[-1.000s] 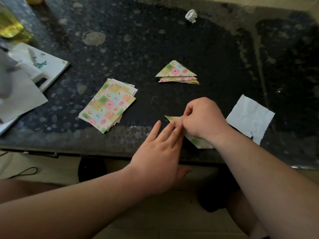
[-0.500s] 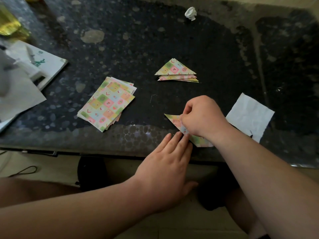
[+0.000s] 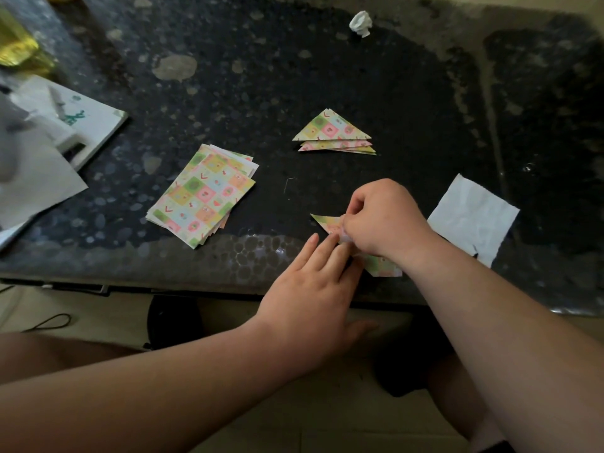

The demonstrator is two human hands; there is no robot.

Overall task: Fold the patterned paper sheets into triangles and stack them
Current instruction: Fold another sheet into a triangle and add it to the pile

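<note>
At table edge [image 3: 196, 266], folded sheet [image 3: 327, 223] under pinch of right hand [image 3: 382, 220], flat left hand [image 3: 313, 289]; booklet [image 3: 94, 122] print illegible.

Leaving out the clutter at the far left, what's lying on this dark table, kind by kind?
Pile of flat patterned sheets: 1
Pile of folded triangles: 1
Sheet being folded: 1
White paper square: 1
Crumpled white wad: 1
Total: 5
</note>
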